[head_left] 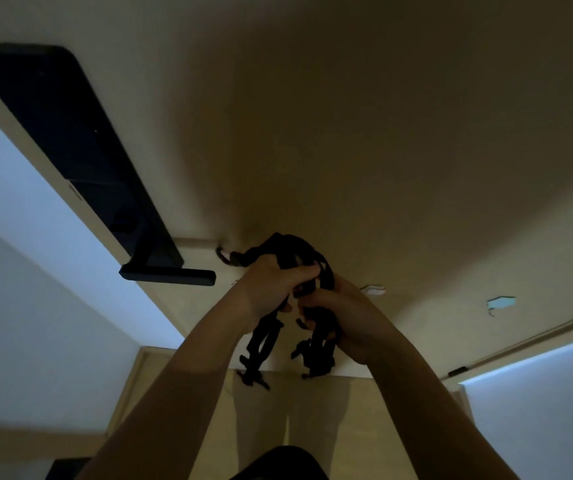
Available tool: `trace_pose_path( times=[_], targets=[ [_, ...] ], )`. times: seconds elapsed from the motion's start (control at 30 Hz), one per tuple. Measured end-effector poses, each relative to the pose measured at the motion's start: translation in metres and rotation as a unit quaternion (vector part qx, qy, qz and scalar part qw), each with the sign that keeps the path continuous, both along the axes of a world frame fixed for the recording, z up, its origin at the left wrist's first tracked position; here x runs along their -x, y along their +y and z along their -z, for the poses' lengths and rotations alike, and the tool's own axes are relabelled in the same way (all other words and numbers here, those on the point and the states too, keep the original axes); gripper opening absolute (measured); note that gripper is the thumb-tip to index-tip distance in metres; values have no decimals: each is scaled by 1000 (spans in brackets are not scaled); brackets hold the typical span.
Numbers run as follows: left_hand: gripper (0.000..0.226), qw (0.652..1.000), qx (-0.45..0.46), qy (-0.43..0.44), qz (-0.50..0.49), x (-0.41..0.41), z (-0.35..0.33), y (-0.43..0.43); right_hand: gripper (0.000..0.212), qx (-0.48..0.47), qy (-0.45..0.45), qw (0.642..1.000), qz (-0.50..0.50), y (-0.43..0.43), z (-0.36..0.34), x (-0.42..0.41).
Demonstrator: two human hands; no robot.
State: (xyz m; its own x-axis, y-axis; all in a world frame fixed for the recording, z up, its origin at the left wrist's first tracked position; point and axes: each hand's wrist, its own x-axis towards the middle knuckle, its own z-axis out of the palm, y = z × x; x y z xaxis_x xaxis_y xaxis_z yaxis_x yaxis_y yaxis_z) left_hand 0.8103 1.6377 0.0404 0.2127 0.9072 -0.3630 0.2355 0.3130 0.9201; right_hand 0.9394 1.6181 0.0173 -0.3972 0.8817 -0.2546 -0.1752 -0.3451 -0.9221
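A bundle of black straps (pixel 295 249) is held up in the air, gripped at its middle by the left hand (pixel 269 287) and the right hand (pixel 345 318), whose fingers are curled round it. It is made up of dark, narrow, tangled bands. One loop is arched above the hands, and a short curled end is pushed out to the left. Two bunches of loose ends are left hanging below, slightly apart. Finer detail is lost in the dim light.

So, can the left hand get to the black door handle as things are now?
Probably yes: the door handle lies just beside the left hand with nothing between, but that hand grips the black straps and is not free.
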Motion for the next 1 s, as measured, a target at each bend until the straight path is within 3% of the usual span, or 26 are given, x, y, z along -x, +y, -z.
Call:
trace_pose_path(
  times=[0.1,0.17,0.23,0.33,0.53,0.7,0.83,0.87,0.9,0.97,1.0],
  targets=[
    [10,998,-15,-14,-57,4,7,-5,27,27,69,995,69,2,0,7],
    [3,998,-10,-45,-47,5,13,-12,28,47,132,985,101,3,-1,12],
    [16,996,-18,-85,-3,6,19,-20,32,67,166,974,141,3,-1,18],
    [27,993,-62,-60,80,7,21,-27,32,83,155,964,201,0,-4,28],
    [11,998,-22,21,47,24,21,-32,19,22,120,964,237,-5,-15,20],
    [15,998,-42,-51,13,38,3,-36,8,118,318,902,267,-5,-15,2],
    [14,990,-55,-128,-2,47,-14,-37,13,188,376,841,341,-9,-13,-15],
    [16,992,-67,-110,12,49,-17,-35,12,191,350,849,348,-10,-13,-19],
    [18,993,-76,-84,31,51,-21,-34,10,180,276,879,345,-11,-14,-22],
    [19,994,-80,-27,74,50,-27,-31,18,101,6,942,321,-12,-14,-21],
    [20,992,-76,-7,96,49,-29,-29,27,39,-110,942,315,-14,-16,-19]
  ],
)
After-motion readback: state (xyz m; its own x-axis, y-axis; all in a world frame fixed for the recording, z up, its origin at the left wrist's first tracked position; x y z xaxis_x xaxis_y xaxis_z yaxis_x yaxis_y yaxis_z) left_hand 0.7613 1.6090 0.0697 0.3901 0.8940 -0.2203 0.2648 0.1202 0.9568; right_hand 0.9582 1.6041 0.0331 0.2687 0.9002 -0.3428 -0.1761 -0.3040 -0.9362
